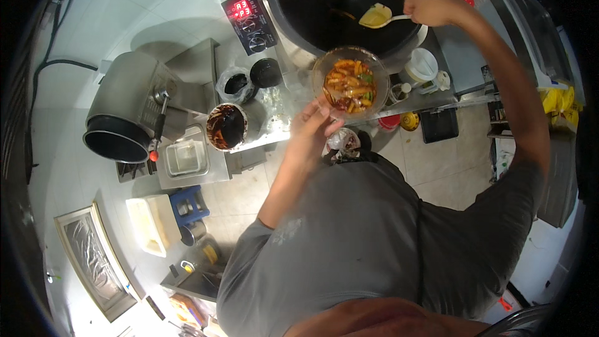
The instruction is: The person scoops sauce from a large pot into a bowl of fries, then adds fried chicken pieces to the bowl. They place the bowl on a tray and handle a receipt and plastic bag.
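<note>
My left hand (316, 124) grips the near rim of a clear round bowl (384, 82). Inside it lie glossy sauced food strips (350, 85), orange-brown with some green pieces. Over the right side of a large dark wok (323, 14), my right hand (430, 5) is closed around the handle of a pale ladle (376, 17). The ladle's yellowish scoop points left above the wok's interior. A thin streak of sauce shows on the dark wok wall. The bowl is just outside the wok's near rim, and its underside is hidden.
A control panel with lit red digits (249, 21) stands left of the wok. Along the counter are a sauce-smeared tub (227, 126), a black container (266, 73) and a bag-lined pot (235, 84). A white lidded container (421, 64) sits at right. A steel cooker (133, 93) occupies the far left.
</note>
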A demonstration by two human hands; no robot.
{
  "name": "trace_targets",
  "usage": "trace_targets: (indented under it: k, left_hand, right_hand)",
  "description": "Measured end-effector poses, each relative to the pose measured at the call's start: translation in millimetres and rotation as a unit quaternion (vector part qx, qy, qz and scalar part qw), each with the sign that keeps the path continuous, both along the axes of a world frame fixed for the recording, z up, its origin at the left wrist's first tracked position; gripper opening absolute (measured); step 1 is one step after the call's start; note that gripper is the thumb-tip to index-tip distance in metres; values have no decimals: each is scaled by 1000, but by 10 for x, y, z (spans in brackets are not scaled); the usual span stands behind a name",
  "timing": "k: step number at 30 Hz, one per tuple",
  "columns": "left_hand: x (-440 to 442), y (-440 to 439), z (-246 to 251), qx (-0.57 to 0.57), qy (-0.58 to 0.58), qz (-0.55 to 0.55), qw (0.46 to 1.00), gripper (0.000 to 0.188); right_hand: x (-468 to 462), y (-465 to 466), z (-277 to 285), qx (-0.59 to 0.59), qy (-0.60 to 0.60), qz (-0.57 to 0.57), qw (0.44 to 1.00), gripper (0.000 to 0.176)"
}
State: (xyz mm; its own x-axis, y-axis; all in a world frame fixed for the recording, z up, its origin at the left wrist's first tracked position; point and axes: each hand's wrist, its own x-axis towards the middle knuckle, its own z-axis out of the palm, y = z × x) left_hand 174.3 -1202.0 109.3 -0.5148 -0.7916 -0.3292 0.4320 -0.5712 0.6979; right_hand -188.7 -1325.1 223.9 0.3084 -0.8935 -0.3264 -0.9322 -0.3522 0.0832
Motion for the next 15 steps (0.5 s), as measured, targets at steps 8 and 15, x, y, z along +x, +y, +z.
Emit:
trace_targets:
  k: [8, 15]
  left_hand:
    - [328, 141, -206, 17, -22, 30, 999, 66]
    - [502, 135, -256, 13, -27, 53, 998, 62]
  right_hand:
    - [941, -386, -595, 43, -181, -244, 952, 22]
    - [1236, -297, -1007, -43, -255, -389, 884, 33]
